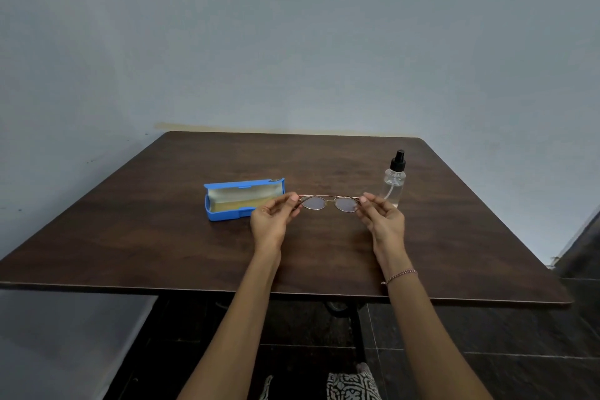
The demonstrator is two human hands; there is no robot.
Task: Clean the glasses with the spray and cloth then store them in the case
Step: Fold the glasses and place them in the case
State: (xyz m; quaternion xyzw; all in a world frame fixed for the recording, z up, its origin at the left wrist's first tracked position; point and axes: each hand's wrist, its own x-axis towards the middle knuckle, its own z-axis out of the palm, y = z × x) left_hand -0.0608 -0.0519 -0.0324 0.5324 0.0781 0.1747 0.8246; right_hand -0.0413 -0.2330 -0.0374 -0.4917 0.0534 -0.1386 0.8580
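At the bottom centre of the frame a piece of patterned fabric shows above the dark tiled floor. Two bare forearms reach up from there over the near edge of the dark wooden table. The right wrist carries a thin beaded bracelet. At mid-frame the left hand and the right hand each pinch one outer end of the metal-framed glasses between thumb and fingertips. The glasses sit level between the hands, just above the table surface as far as the view shows, with both lenses facing the camera. Whether the temples are folded cannot be determined. Just behind the left hand lies the blue glasses case, with its lid raised and its pale interior exposed. A yellowish layer on the case floor may be the cleaning cloth or the lining; the view does not settle which. To the upper right of the right hand, the clear spray bottle with a black pump head stands upright on the table, with no hand on it. A plain grey wall fills the upper half of the frame. Assessment: the task appears to be at an early stage. The case is open and the glasses are in hand. No moisture on the lenses can be made out, and no cloth is in use. Spraying, wiping, placing the glasses in the case and closing the lid appear to remain.
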